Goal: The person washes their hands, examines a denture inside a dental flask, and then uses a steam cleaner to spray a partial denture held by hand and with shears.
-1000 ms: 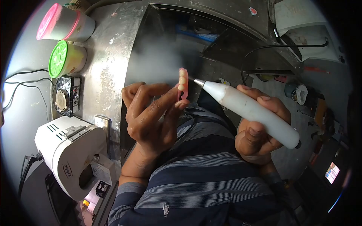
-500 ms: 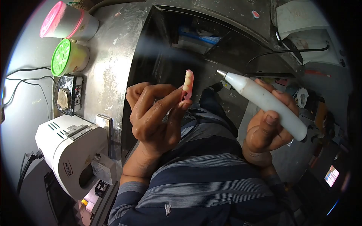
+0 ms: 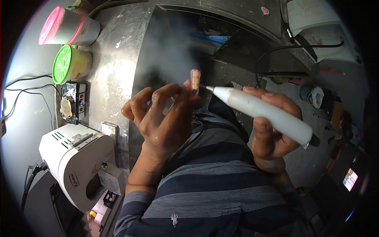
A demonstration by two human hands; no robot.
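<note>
Between its thumb and fingers, my left hand (image 3: 164, 116) pinches a small partial denture (image 3: 195, 79) with a pink base and a row of pale teeth. The denture stands upright, its teeth turned towards the camera. My right hand (image 3: 270, 146) is wrapped round a thick white steam handpiece (image 3: 262, 110) with a tapered metal nozzle. That nozzle points left at the denture's lower part from a short distance. Pale mist (image 3: 169, 47) drifts up and left beyond the denture. Wet drops shine on my left hand.
A dark open recess (image 3: 158, 75) lies behind my hands. On the metal bench (image 3: 114, 59) at left stand a pink-lidded tub (image 3: 85, 29), a green-lidded tub (image 3: 81, 65) and a small black device (image 3: 81, 98). A white machine (image 3: 79, 158) stands at lower left; a black cable (image 3: 300, 47) curves at upper right.
The handpiece has moved left and slightly down, bringing its nozzle close to the denture. My left hand has turned the denture so its teeth face the camera. The mist looks thicker.
</note>
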